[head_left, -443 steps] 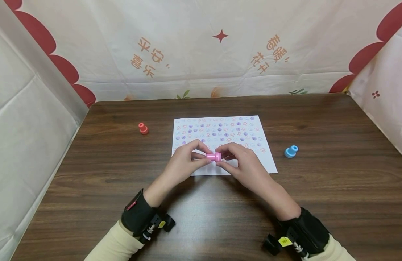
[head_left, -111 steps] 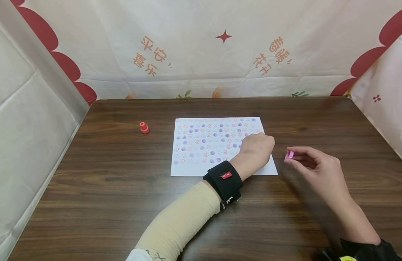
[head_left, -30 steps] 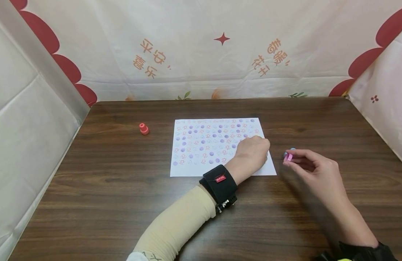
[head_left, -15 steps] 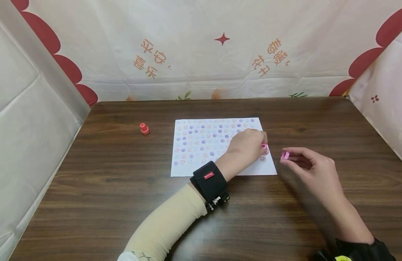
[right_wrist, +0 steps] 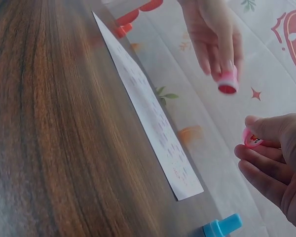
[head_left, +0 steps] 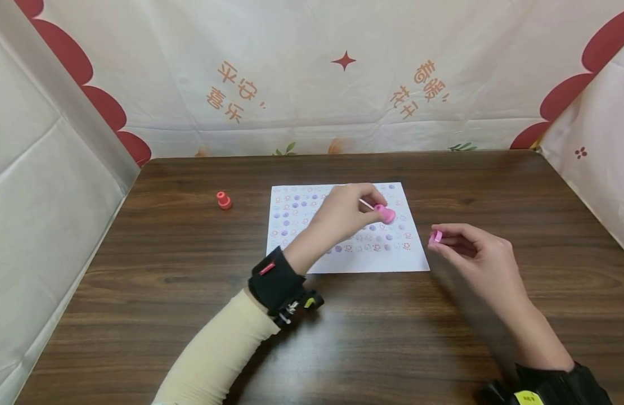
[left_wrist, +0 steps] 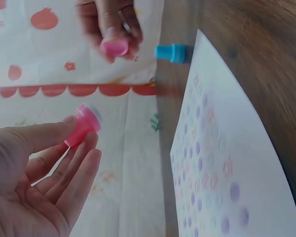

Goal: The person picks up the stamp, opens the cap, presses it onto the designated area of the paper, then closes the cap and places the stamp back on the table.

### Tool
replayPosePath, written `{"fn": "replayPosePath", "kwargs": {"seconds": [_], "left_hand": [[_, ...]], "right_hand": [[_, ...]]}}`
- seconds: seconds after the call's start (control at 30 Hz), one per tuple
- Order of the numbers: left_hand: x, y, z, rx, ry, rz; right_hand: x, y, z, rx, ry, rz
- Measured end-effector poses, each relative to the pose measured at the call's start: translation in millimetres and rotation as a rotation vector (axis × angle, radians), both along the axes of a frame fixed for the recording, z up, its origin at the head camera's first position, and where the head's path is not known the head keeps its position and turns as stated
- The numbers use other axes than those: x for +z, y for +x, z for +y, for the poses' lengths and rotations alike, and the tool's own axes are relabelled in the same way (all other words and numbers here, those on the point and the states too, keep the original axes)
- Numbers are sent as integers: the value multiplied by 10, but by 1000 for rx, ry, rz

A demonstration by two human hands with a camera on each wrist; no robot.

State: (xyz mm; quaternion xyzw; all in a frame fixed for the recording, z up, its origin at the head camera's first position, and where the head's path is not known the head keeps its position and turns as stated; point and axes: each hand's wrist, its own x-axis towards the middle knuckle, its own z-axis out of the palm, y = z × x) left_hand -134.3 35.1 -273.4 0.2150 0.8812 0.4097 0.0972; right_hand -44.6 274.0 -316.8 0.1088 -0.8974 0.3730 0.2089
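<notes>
In the head view my left hand [head_left: 337, 211] pinches a pink toy stamp [head_left: 385, 214] above the white paper. The stamp's round face shows dark pink in the right wrist view. At the paper's right side, my right hand [head_left: 481, 261] holds the small pink cap [head_left: 435, 236] between thumb and fingertips. A picture sticker on the cap [right_wrist: 253, 140] faces the right wrist camera. Rows of purple, red and pale blue prints cover most of the sheet of paper [head_left: 367, 263]; its near strip is blank. My left hand and the stamp hide part of the rows.
A red stamp [head_left: 224, 201] stands on the brown wooden table [head_left: 155, 270], left of the paper. In the left wrist view a blue stamp [left_wrist: 171, 53] stands beside the sheet; the right hand hides it in the head view. A printed cloth [head_left: 312, 84] hangs behind the table.
Much earlier both hands held the pink stamp together; now stamp and cap are apart. Over the last second my left hand lifts the stamp off the paper's right side and moves left. My right hand shifts slightly left.
</notes>
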Motion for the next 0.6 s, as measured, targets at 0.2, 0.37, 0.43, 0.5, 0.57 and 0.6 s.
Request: {"fn": "replayPosePath", "kwargs": {"seconds": [0.2, 0.37, 0.43, 0.5, 0.57, 0.6], "left_hand": [[4, 24, -402, 27, 100, -30], [-27, 80, -705, 64, 144, -34], [-46, 104, -817, 80, 154, -43], [-71, 126, -919, 96, 164, -58], [-99, 149, -1016, 111, 168, -75], [-119, 162, -1063, 118, 165, -81]], "right_hand": [[10, -2, -34, -6, 2, -5], [5, 5, -52, -19, 15, -26], [0, 5, -60, -18, 16, -31], [-4, 5, -71, -18, 20, -37], [-5, 7, -79, -14, 24, -43], [-5, 8, -82, -14, 29, -47]]}}
